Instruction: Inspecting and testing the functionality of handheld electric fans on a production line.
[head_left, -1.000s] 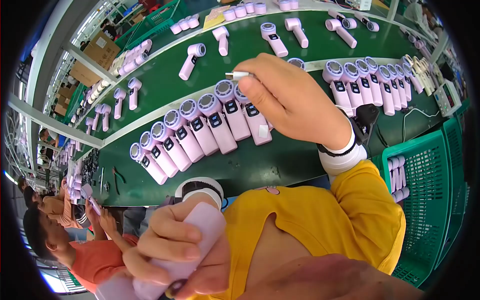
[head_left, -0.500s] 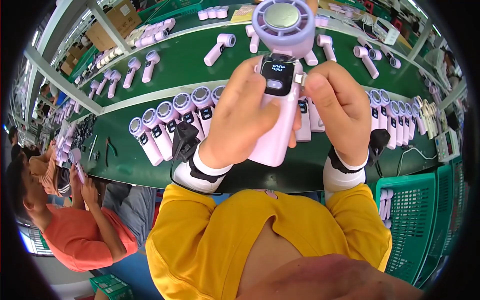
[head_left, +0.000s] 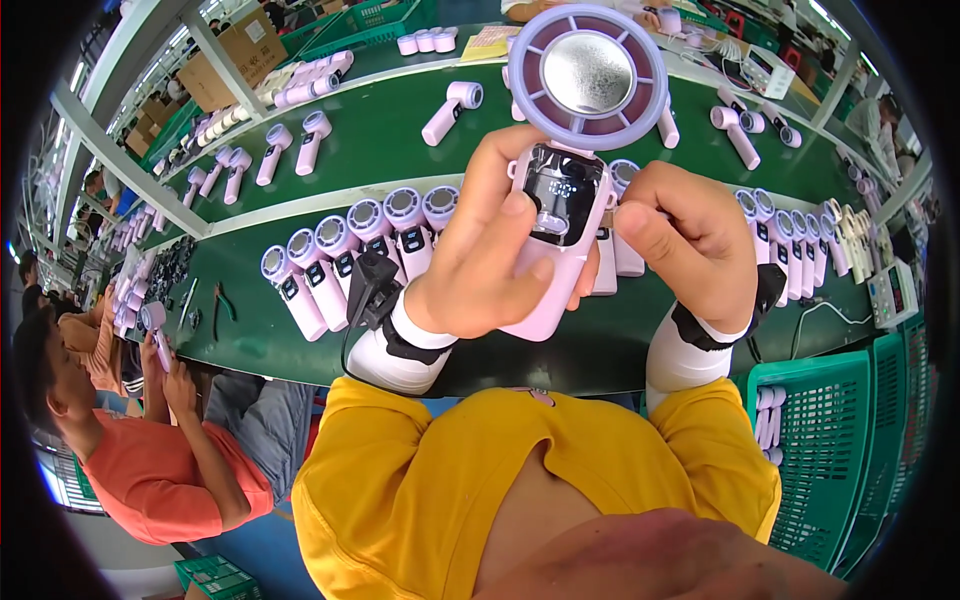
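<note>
My left hand (head_left: 475, 255) is closed around a pale pink handheld fan (head_left: 562, 270), held upright above the bench. Its round lilac head points up and its black panel faces me with lit digits. My left thumb lies on the panel's edge by the button. My right hand (head_left: 690, 240) is closed, its fingers curled and thumb bent beside the fan's right edge, close to a small side lug. Whatever those fingers hold is hidden. Behind my hands, a row of similar fans (head_left: 368, 222) stands on the green bench (head_left: 440, 345).
More fans (head_left: 456, 110) lie on the raised shelf beyond. Pliers (head_left: 222, 305) rest at the bench's left. At right are a small white meter box (head_left: 890, 295) with a cable and a green crate (head_left: 820, 400) holding fans. A co-worker in orange (head_left: 165, 460) sits at left, holding a fan.
The fan has tipped and moved slightly, so its head now faces me more. My right hand has drawn slightly right and down; the small metal-tipped plug seen in its fingers no longer shows.
</note>
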